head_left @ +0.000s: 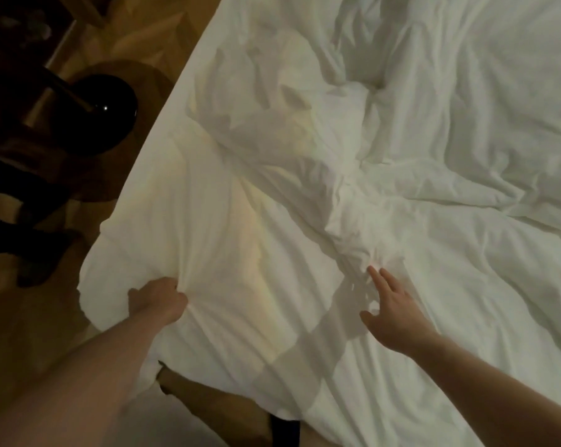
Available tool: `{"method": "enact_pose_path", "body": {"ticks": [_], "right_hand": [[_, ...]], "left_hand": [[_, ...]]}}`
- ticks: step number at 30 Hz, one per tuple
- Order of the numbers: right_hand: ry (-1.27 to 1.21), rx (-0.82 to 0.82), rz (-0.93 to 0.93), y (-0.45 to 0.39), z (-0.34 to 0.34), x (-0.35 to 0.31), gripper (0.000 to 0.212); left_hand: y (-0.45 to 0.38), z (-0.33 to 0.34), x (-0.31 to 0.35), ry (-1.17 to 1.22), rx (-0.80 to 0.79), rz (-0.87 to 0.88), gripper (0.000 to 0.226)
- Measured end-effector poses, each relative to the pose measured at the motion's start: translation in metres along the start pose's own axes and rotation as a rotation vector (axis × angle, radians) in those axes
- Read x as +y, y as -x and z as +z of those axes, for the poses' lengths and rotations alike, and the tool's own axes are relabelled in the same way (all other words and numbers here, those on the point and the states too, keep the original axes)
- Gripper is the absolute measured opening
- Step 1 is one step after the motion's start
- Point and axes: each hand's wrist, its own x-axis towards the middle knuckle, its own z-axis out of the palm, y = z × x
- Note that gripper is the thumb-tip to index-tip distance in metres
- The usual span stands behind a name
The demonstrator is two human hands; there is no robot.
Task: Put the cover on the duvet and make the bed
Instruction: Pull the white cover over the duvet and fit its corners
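A white duvet is seen spread in loose folds across the bed, its near corner hanging past the bed's edge above the wooden floor. The left hand is closed tightly on a bunch of cloth at that corner, with creases fanning out from the grip. The right hand is held open, fingers spread wide, reaching toward a crumpled ridge near the middle; whether the fingertips touch the fabric cannot be told.

Whether the cover is already over the filling cannot be judged with certainty; the step in hand appears to be the straightening of the corner. It is best done with the corner kept pinned by the left hand while the ridge is swept outward by a flat palm, so that slack is driven toward the far edge and not back into the grip.

The cloth is shown as thin, matte cotton, softly puffed, creasing sharply where gathered. A glossy black round object is visible on the floor beside the bed.
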Motion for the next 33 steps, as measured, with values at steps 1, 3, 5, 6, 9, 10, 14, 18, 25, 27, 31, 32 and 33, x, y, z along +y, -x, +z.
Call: {"method": "enact_pose_path", "body": {"ticks": [1, 3, 5, 6, 9, 10, 14, 18, 25, 27, 31, 32, 33], "right_hand": [[-0.002, -0.002, 0.001, 0.003, -0.002, -0.001, 0.094], [-0.010, -0.009, 0.004, 0.014, -0.008, -0.006, 0.092], [-0.017, -0.003, -0.005, 0.025, -0.014, -0.011, 0.092], [-0.023, 0.003, -0.017, 0.030, -0.016, -0.012, 0.091], [-0.040, -0.007, -0.052, 0.042, -0.023, -0.013, 0.091], [-0.034, -0.016, -0.056, 0.045, -0.025, -0.011, 0.090], [-0.024, -0.015, -0.044, 0.040, -0.038, 0.000, 0.089], [-0.096, 0.013, 0.020, 0.026, -0.055, 0.013, 0.090], [-0.099, 0.055, -0.011, -0.009, -0.092, 0.026, 0.090], [-0.099, 0.059, -0.016, -0.023, -0.090, 0.029, 0.088], [-0.079, -0.007, -0.006, -0.049, -0.049, 0.039, 0.085], [-0.068, -0.029, 0.015, -0.053, -0.032, 0.040, 0.086], [-0.049, -0.038, 0.039, -0.056, -0.014, 0.039, 0.086]], "left_hand": [[0.006, -0.002, -0.015, -0.023, -0.007, -0.007, 0.031], [0.022, -0.004, -0.047, -0.024, -0.013, -0.032, 0.028], [0.040, 0.004, -0.076, -0.017, -0.035, -0.024, 0.032], [0.051, 0.012, -0.086, -0.035, -0.040, -0.014, 0.034], [0.080, 0.034, -0.107, -0.146, -0.062, -0.046, 0.040], [0.083, 0.035, -0.106, -0.201, -0.076, -0.059, 0.040], [0.071, -0.012, -0.057, -0.201, -0.018, 0.032, 0.033], [0.051, -0.112, 0.044, 0.079, 0.228, 0.225, 0.034], [0.054, -0.204, 0.206, 0.144, 0.484, 0.619, 0.074], [0.047, -0.205, 0.245, 0.024, 0.478, 0.706, 0.085], [-0.003, -0.172, 0.268, -0.103, 0.247, 0.554, 0.095], [-0.018, -0.154, 0.260, -0.091, 0.166, 0.501, 0.095], [-0.032, -0.134, 0.247, -0.066, 0.102, 0.460, 0.096]]}}
